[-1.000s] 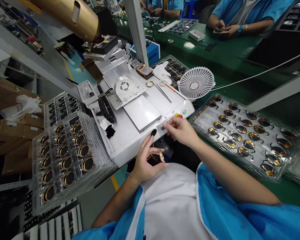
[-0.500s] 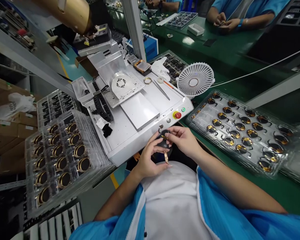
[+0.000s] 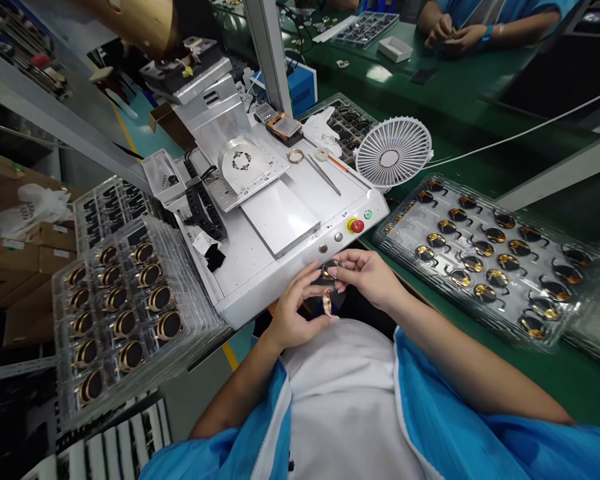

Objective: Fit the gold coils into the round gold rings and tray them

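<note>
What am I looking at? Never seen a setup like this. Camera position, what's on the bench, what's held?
No robot here: it's a person's two bare hands, seen by a camera worn on their head, looking forward and down.

In front is a white benchtop machine with a red push button on its front edge; I can't tell what it does. On it are a metal fixture, tweezers and a gold-coloured ring. A white fan stands beyond its right side. Trays of round parts sit either side: a clear stack left, another tray right.

The right hand pinches a dark round part, with the left fingertips at its edge. The left hand also holds a small gold-coloured piece.
</note>
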{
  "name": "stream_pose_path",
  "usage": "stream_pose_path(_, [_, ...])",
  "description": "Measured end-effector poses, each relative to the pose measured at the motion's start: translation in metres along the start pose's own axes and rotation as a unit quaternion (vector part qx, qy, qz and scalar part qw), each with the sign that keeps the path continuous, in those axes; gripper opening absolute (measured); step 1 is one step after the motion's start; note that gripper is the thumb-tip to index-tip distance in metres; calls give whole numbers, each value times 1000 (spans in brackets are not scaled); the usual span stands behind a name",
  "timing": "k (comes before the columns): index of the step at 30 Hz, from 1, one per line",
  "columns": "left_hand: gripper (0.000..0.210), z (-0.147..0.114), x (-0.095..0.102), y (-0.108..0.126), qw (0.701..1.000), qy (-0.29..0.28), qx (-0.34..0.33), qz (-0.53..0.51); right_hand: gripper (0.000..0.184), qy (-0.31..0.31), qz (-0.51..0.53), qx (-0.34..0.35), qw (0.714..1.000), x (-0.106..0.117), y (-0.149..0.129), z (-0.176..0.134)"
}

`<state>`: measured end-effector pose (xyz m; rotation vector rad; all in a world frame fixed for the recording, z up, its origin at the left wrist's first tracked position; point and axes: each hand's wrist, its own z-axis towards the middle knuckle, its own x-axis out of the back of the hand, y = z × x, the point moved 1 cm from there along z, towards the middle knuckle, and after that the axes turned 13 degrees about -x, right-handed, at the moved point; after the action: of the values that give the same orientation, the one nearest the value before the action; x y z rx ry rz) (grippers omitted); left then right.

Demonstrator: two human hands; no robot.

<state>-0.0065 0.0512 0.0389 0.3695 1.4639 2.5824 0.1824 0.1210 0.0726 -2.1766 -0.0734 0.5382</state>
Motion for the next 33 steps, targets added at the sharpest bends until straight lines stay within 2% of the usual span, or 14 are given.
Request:
stream_pose_path(2, [68, 0, 0, -3, 992, 78, 33, -90, 47, -9, 15, -14, 1000, 1, 0, -3])
stream_pose_path(4, [55, 1, 1, -6, 980, 134, 58, -133, 44, -25, 22, -25, 999, 2, -1, -5])
stream_pose_path(8, [53, 3, -1, -11, 964, 201, 66, -163, 44, -54, 23, -78, 995, -4, 1, -11])
stream_pose_path(10, [54, 2, -4, -13, 961, 203, 54, -179, 46, -62, 31, -105, 992, -11, 3, -14])
stream_pose_path(12, [57, 0, -7, -15, 962, 194, 42, -189, 47, -58, 39, -105, 992, -18, 6, -17])
stream_pose_path(18, [64, -10, -10, -21, 964, 202, 41, -165, 42, -9, 8, -24, 1000, -34, 9, -22])
stream_pose_path(25, [66, -14, -11, -22, 964, 218, 45, -143, 33, 12, -49, 22, 998, -39, 10, -25])
stream_pose_path(33, [64, -13, -13, -20, 968, 212, 6, -133, 33, 4, -46, 17, 999, -39, 11, -25])
